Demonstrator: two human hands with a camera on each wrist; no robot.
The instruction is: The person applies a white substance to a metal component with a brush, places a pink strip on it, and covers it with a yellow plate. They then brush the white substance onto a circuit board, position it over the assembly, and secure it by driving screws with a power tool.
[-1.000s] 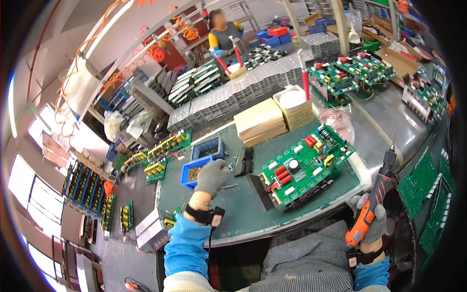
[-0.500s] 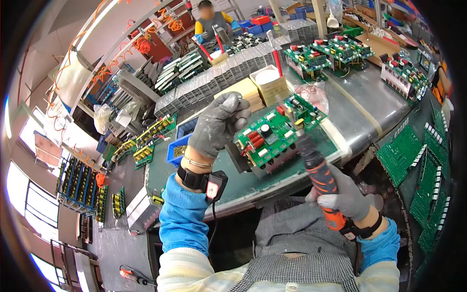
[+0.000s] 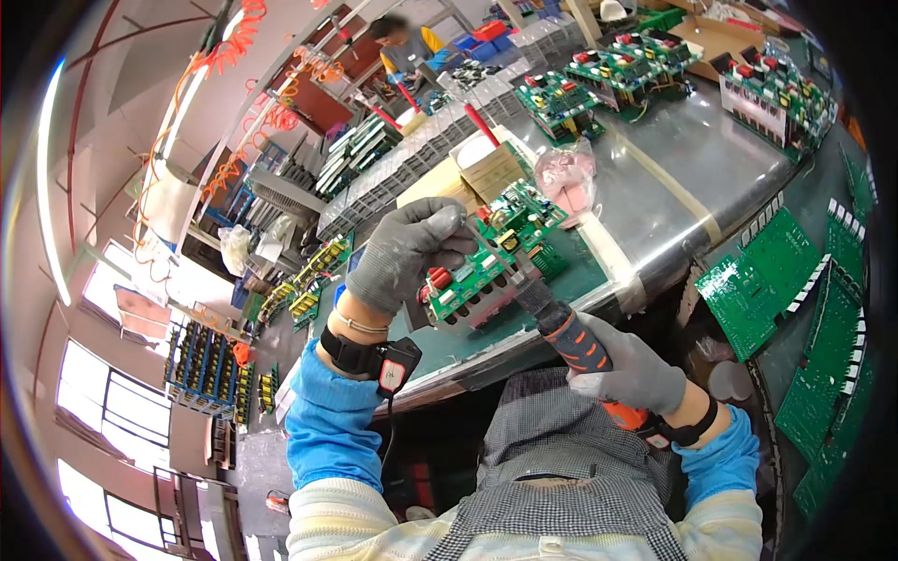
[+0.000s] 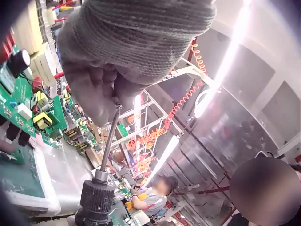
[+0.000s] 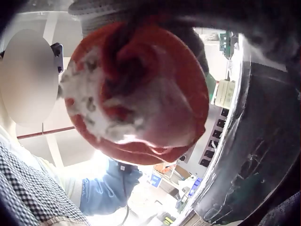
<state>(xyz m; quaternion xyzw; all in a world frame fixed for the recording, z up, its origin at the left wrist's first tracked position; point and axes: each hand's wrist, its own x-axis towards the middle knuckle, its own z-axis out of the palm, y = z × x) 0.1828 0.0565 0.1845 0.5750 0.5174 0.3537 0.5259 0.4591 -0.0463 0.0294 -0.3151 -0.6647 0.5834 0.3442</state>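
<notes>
In the head view the gloved left hand (image 3: 407,257) is raised over the left end of a green circuit board (image 3: 472,285), fingers curled together. Its fingertips, in the left wrist view, pinch a small screw (image 4: 118,107) that meets the tip of a long driver bit (image 4: 110,141). The gloved right hand (image 3: 631,369) grips an orange and black electric screwdriver (image 3: 572,338), tilted up and left towards the left hand. The right wrist view is mostly filled by the driver's orange rear end (image 5: 141,94).
Behind the board stand cardboard boxes (image 3: 491,173) and a bag of pink material (image 3: 566,178). Assembled boards (image 3: 561,103) sit further back; bare green boards (image 3: 758,285) lie at the right. Another person (image 3: 402,51) is at the far bench.
The left hand has come up from the blue bin of small parts to above the board. The right hand has brought the screwdriver leftward, its bit now at the left fingertips.
</notes>
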